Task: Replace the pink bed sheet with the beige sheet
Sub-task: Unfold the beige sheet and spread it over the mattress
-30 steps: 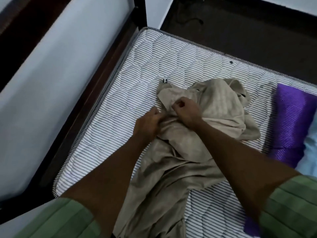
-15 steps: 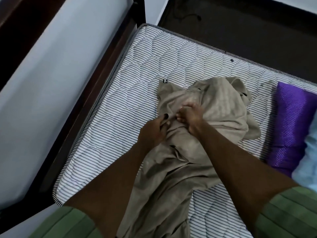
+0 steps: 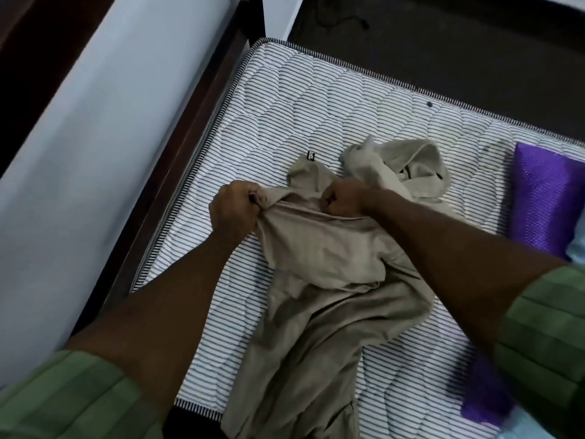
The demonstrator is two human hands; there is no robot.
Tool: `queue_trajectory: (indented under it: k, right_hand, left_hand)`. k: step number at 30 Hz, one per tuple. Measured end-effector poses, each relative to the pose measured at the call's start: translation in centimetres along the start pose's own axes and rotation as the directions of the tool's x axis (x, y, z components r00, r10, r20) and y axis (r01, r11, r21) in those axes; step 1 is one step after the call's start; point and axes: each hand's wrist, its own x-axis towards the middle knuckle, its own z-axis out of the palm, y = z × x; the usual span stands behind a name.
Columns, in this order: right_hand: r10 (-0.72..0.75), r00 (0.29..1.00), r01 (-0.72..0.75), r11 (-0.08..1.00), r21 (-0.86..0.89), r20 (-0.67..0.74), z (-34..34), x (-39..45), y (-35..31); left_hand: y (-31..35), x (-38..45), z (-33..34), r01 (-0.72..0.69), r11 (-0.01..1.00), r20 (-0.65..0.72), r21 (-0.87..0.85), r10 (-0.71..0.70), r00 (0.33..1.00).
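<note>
Gripping beige sheet (image 3: 319,255), both hands' (image 3: 232,205) fingertips buried in folds

A crumpled beige sheet (image 3: 329,280) lies on a bare striped mattress (image 3: 285,99). The left hand (image 3: 235,205) and the right hand (image 3: 343,198) each grip a bunch of the sheet's edge, held apart with the cloth stretched between them. A purple pillow (image 3: 547,198) lies at the mattress's right side. Green sleeves (image 3: 544,340) cover both upper arms.
</note>
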Motion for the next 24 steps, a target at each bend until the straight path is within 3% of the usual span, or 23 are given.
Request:
queue_trajectory:
  k: [3,5,7,8,10,11,12,13,15,17,19,21,24]
  right_hand:
    - [0.011,0.997,-0.002,0.995,0.099,-0.082,0.9,1.0,-0.4]
    - [-0.001,0.991,0.023,0.986,0.168,-0.132,1.5,1.4,-0.7]
    - [0.003,0.988,0.032,0.975,0.219,-0.155,1.9,1.4,-1.2]
    - [-0.011,0.989,0.043,0.975,0.217,-0.147,2.0,1.6,-1.2]
    - [-0.024,0.998,0.028,0.998,0.064,-0.065,2.1,2.0,-1.4]
    - [-0.012,1.000,0.011,0.999,-0.041,-0.021,1.9,2.3,-1.6]
    - [0.006,1.000,-0.004,0.992,-0.125,0.017,1.7,2.5,-1.7]
    - [0.035,0.998,-0.024,0.983,-0.179,0.055,1.2,2.6,-1.9]
    - [0.074,0.989,-0.037,0.963,-0.266,0.128,0.2,2.6,-2.2]
    - [0.124,0.980,-0.074,0.952,-0.296,0.153,-0.2,2.9,-1.8]
    - [0.215,0.965,-0.175,0.954,-0.242,0.152,0.5,4.0,-0.5]
    - [0.304,0.938,-0.255,0.931,-0.262,0.166,0.3,4.0,0.7]
    - [0.377,0.923,-0.344,0.895,-0.283,0.070,-1.4,2.7,2.3]
  left_hand:
    - [-0.7,-0.2,0.5,-0.101,0.995,0.115,-0.011,0.102,0.988]
    - [-0.5,-0.3,0.8,-0.114,0.977,0.186,-0.181,0.148,0.971]
    - [1.0,-0.7,0.6,0.127,0.888,0.273,-0.441,-0.002,0.962]
    - [1.9,-1.0,0.5,0.318,0.767,0.350,-0.558,-0.130,0.928]
    - [2.9,-1.5,0.3,0.634,0.476,0.635,-0.609,-0.186,0.750]
    - [2.9,-1.4,0.2,0.675,0.468,0.711,-0.571,-0.129,0.691]
    - [2.4,-1.3,0.3,0.634,0.557,0.733,-0.536,-0.066,0.677]
    - [1.5,-0.9,0.8,0.497,0.707,0.709,-0.502,0.008,0.705]
    - [0.1,0.0,1.4,0.055,0.961,0.560,-0.271,0.111,0.821]
    - [-0.5,0.7,1.1,-0.228,0.971,0.389,-0.069,0.237,0.891]
    - [-0.1,1.3,0.1,-0.363,0.931,0.297,0.051,0.332,0.895]
    - [0.8,2.0,-1.0,-0.490,0.862,0.291,0.131,0.439,0.850]
    - [1.8,1.9,-2.2,-0.618,0.779,0.244,0.106,0.582,0.776]
